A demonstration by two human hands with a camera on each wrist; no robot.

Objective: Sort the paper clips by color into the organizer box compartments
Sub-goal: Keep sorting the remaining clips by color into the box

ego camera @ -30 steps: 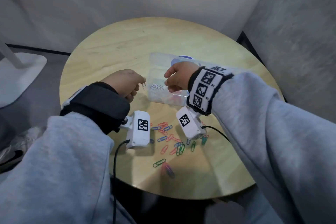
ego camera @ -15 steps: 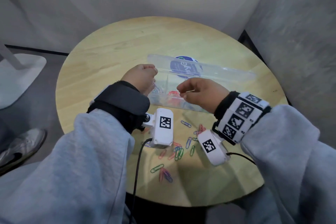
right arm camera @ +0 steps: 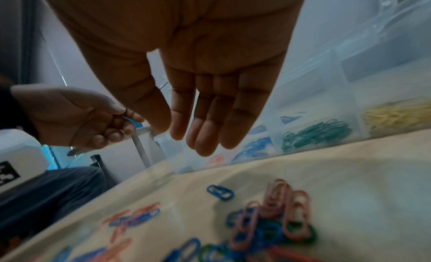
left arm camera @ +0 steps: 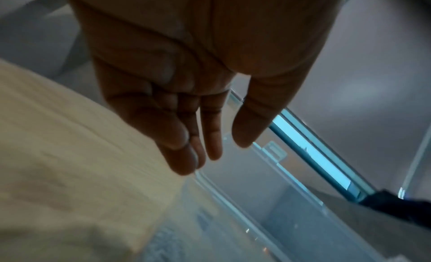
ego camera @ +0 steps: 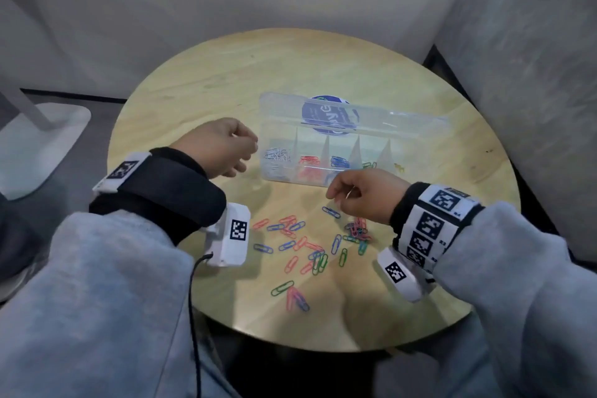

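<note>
The clear organizer box (ego camera: 416, 152) stands on the round wooden table (ego camera: 226, 74) with its lid up. Its compartments hold, from left to right, silver clips (ego camera: 277, 153), red clips (ego camera: 308, 160), blue clips (ego camera: 339, 161), green clips (right arm camera: 317, 135) and yellow clips (right arm camera: 396, 116). Several loose clips (ego camera: 310, 245) in red, blue, green and pink lie in front of the box. My left hand (ego camera: 250, 147) hovers just left of the silver compartment, fingers relaxed and empty (left arm camera: 224, 149). My right hand (ego camera: 334, 195) hangs above the loose pile with straight fingers and holds nothing (right arm camera: 184, 136).
The raised lid carries a round blue sticker (ego camera: 329, 115). Grey walls close in behind and to the right of the table. A white stand base (ego camera: 42, 145) sits on the floor at left. A black cable (ego camera: 193, 300) hangs from my left wrist camera.
My right hand has drawn back from the box toward the loose clips. My left hand has pulled away leftward from the silver compartment and holds nothing now.
</note>
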